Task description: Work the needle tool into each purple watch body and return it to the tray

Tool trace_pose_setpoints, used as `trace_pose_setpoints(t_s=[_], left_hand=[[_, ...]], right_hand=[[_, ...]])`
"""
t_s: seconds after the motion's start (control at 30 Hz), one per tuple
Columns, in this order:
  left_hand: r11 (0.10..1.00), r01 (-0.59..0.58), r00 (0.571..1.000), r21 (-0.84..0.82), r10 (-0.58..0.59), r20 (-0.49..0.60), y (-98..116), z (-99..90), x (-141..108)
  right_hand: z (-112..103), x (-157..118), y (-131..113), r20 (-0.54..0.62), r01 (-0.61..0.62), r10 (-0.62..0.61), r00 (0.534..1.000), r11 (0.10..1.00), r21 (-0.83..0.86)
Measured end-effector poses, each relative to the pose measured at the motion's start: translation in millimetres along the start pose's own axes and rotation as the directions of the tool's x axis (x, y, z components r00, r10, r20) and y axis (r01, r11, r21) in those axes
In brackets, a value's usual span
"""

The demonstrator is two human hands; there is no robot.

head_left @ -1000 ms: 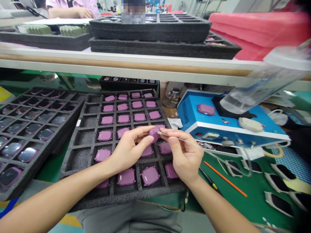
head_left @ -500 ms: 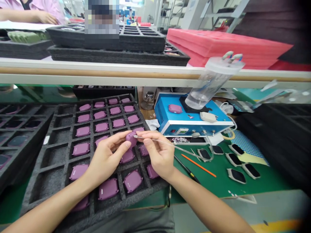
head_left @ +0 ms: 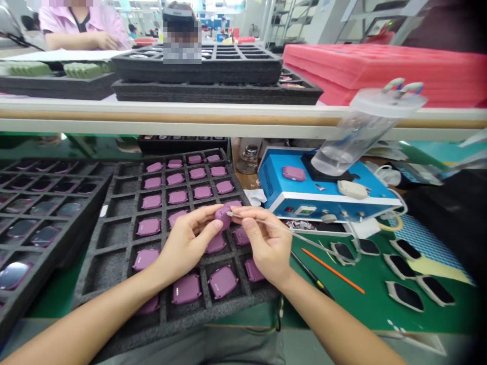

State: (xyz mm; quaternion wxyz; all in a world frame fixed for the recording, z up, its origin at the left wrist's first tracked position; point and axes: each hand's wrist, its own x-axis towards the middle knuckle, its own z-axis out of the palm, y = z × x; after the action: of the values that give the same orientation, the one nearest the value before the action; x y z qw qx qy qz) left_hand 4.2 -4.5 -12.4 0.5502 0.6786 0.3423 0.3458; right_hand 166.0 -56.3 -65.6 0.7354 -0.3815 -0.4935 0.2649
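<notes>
My left hand (head_left: 190,241) pinches a small purple watch case (head_left: 221,219), tilted up on its edge above a black foam tray (head_left: 111,234). Between the thumb and fingers of my right hand (head_left: 268,243) is a thin clear tube (head_left: 280,226) with a narrow tip. That tip meets the side of the case, though my fingers partly hide the contact. Similar purple cases (head_left: 223,282) lie in the tray's compartments under and around both hands. From my right hand the tube trails right, past a pale watch (head_left: 342,252) on the green mat.
A blue control box (head_left: 276,177) bears another purple case (head_left: 294,173) and a leaning clear cylinder (head_left: 338,147). An orange stick (head_left: 335,271) and several pale watches (head_left: 405,296) lie at right. A second tray (head_left: 45,253) stands left. Beyond the shelf (head_left: 152,115) sits a person (head_left: 87,28).
The whole view has shifted, so the scene sits further right and more of the left tray shows. Both hands keep the same hold, with the tube's tip still at the case.
</notes>
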Motion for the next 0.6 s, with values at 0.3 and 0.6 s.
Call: trace_pose_setpoints(t_s=[0.3,0.6], left_hand=[[1.000,-0.021,1.000,-0.008,0.021,0.012,0.0,-0.2,-0.7],[1.000,0.004,1.000,-0.013,-0.004,0.005,2.7,0.5,0.8]], right_hand=[[0.0,-0.3,0.4,-0.011,-0.003,0.003,1.000,1.000,-0.011],[-0.2,0.5,1.4,0.001,-0.014,0.014,1.000,1.000,0.006]])
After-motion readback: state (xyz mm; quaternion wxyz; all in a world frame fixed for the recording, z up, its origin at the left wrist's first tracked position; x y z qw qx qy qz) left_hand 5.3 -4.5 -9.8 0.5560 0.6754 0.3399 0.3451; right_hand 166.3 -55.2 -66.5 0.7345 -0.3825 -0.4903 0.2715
